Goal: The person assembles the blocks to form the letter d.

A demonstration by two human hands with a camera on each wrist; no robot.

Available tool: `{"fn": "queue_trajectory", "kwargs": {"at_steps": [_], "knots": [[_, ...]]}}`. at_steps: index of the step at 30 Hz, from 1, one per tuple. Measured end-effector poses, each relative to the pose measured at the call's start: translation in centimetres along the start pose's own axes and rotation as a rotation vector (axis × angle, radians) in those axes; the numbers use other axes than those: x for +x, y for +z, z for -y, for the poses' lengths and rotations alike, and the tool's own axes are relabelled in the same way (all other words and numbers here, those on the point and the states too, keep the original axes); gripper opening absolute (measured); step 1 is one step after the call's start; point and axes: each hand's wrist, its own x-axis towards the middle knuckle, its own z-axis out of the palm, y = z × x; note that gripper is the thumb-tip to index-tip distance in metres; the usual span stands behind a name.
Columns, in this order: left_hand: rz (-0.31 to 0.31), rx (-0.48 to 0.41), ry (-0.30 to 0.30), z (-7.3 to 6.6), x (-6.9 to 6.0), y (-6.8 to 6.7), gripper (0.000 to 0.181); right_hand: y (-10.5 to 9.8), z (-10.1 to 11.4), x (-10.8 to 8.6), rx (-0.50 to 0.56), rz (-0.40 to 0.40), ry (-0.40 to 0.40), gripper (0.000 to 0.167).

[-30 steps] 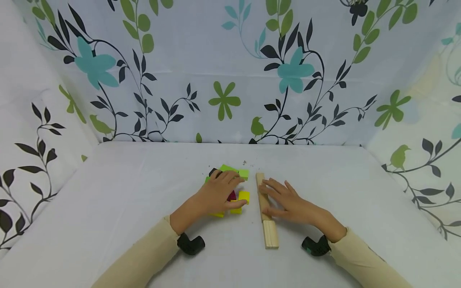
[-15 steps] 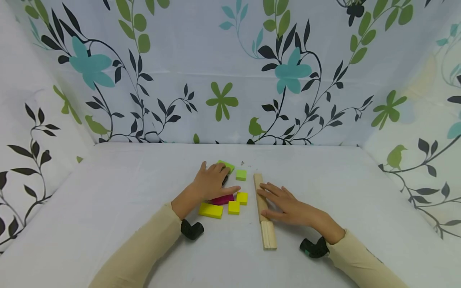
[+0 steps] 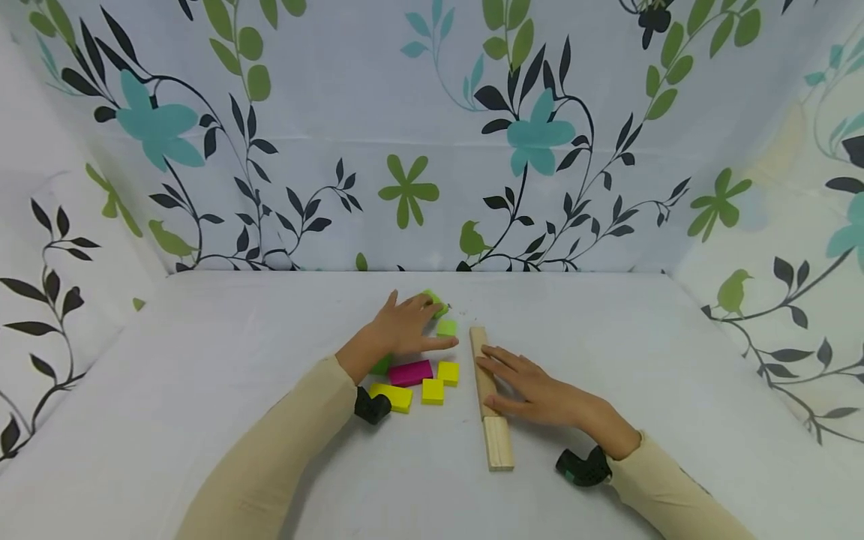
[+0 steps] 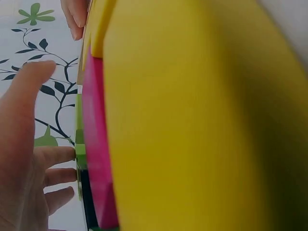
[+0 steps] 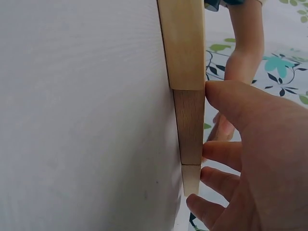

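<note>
Right of centre on the white tabletop (image 3: 587, 315) there's a wooden row (image 3: 498, 444) of pale, plain-grained blocks laid end to end, three of them going by the right wrist view, all straight-edged. It's long and skinny, with its long axis running near to far, the near end kicked slightly right. The right hand (image 3: 536, 388) has its fingertips on it, fingers stretched out and loose, not gripping. Over on the left, the left hand (image 3: 405, 326) has its fingers spread, thumb pointing right, over a bright green block (image 3: 437, 303) that slants from far left to near right; can't tell how firmly they touch it, but they aren't wrapped around it. Just nearer sits a stubby light green block (image 3: 446, 328), then a glossy magenta block (image 3: 411, 373) lying roughly left to right, with a longish yellow block (image 3: 394, 398) and two small yellow blocks (image 3: 433, 391) near it.
</note>
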Motion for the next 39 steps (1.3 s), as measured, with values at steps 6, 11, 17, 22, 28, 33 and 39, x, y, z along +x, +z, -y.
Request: {"fn": "queue_trajectory", "kwargs": {"at_steps": [6, 11, 17, 22, 28, 33, 39], "knots": [[0.015, -0.001, 0.023, -0.6, 0.9, 0.0, 0.084, -0.1, 0.0, -0.1, 0.006, 0.000, -0.014, 0.066], [0.025, -0.024, 0.095, -1.7, 1.4, -0.1, 0.074, 0.1, -0.1, 0.0, 0.000, 0.000, -0.011, 0.066], [0.041, 0.004, 0.147, -2.9, 1.7, -0.2, 0.070, 0.1, 0.0, 0.0, -0.002, -0.009, -0.040, 0.066], [0.044, 0.036, 0.149, -3.4, 1.8, -0.2, 0.071, 0.1, 0.0, -0.1, -0.012, -0.012, -0.042, 0.066], [0.056, 0.031, 0.149, -3.5, 1.5, -0.3, 0.070, 0.1, -0.1, 0.0, -0.015, -0.006, -0.031, 0.065], [0.047, 0.004, 0.167, -3.4, 1.3, -0.4, 0.068, 0.0, -0.1, 0.0, -0.014, -0.012, -0.033, 0.064], [0.083, -0.046, 0.178, -3.3, 1.0, -0.5, 0.068, 0.0, 0.1, -0.2, -0.002, -0.002, -0.025, 0.064]]}}
